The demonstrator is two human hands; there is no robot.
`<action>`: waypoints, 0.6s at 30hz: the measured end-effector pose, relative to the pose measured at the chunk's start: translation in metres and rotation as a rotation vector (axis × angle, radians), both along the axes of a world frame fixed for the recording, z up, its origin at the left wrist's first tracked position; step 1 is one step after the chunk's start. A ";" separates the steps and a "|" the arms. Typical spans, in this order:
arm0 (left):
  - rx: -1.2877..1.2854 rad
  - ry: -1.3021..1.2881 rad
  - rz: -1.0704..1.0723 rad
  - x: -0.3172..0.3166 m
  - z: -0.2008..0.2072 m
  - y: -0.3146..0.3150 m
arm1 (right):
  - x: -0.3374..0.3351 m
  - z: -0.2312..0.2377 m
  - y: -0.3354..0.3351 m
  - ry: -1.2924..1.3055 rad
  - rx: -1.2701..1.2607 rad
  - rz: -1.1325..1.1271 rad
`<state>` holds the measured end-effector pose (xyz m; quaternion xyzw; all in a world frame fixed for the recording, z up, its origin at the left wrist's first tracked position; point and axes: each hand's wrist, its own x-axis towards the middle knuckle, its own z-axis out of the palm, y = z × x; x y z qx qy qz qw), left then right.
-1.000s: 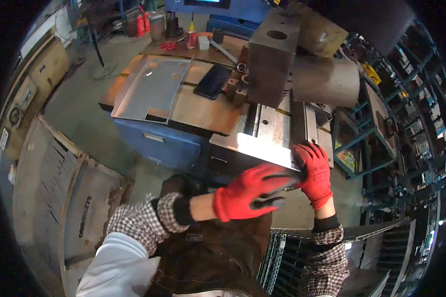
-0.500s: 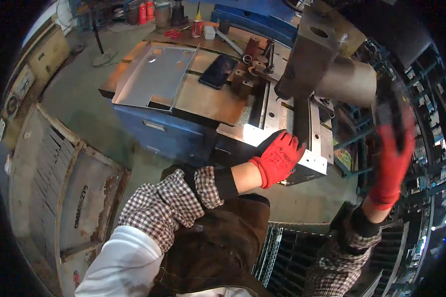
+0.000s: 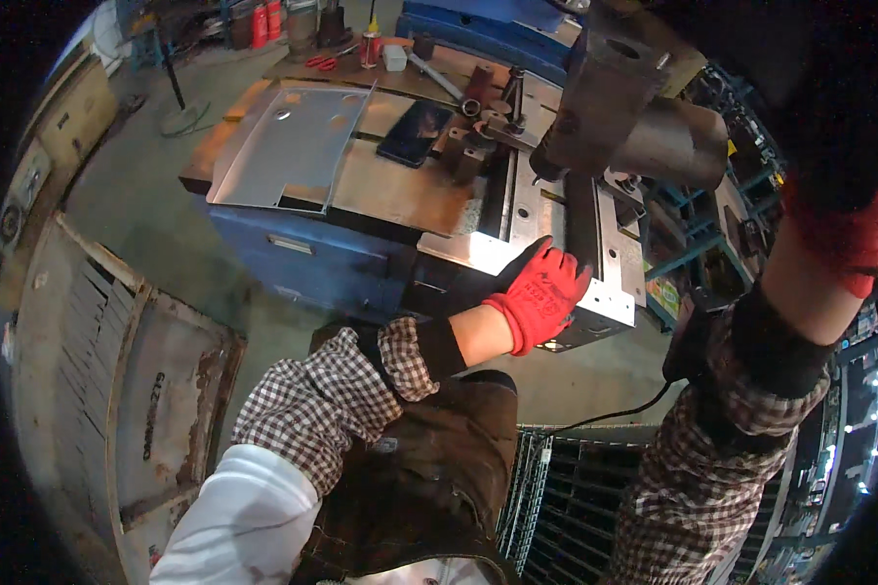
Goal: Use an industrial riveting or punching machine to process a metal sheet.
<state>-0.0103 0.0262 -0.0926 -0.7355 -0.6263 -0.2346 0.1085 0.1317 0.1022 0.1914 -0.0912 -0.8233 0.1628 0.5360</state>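
My left hand (image 3: 544, 297), in a red glove with dark fingers, grips the near edge of a pale bent sheet-metal part (image 3: 603, 302). The part lies on the front of the machine bed, below a dark machine head (image 3: 610, 93), with small holes at its right end. My right hand (image 3: 839, 229), also in a red glove, is raised at the far right beside the machine head. Its fingers are lost in shadow, so whether it holds anything cannot be made out.
A larger sheet-metal panel (image 3: 288, 146) and a black phone (image 3: 416, 133) lie on the worktable. Behind them are a wrench (image 3: 437, 76), red-handled scissors (image 3: 322, 62) and a red bottle (image 3: 370, 49). A rusty metal bin (image 3: 176, 390) stands at left, a wire rack (image 3: 576, 487) below.
My right hand has risen up and to the right, into the shadow beside the machine. My left hand stays on the sheet-metal part. The whole view has shifted slightly.
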 end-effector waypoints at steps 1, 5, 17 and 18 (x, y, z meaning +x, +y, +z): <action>-0.008 -0.002 0.005 0.000 0.000 0.000 | -0.003 0.001 -0.001 0.006 0.001 0.012; -0.009 -0.009 0.000 0.000 0.000 -0.002 | -0.014 0.001 0.000 0.024 -0.005 0.061; -0.011 0.004 0.023 0.001 -0.002 0.000 | -0.061 -0.005 -0.001 0.061 -0.042 0.197; -0.007 0.004 0.020 0.003 -0.002 0.001 | -0.061 -0.006 -0.002 0.067 -0.049 0.205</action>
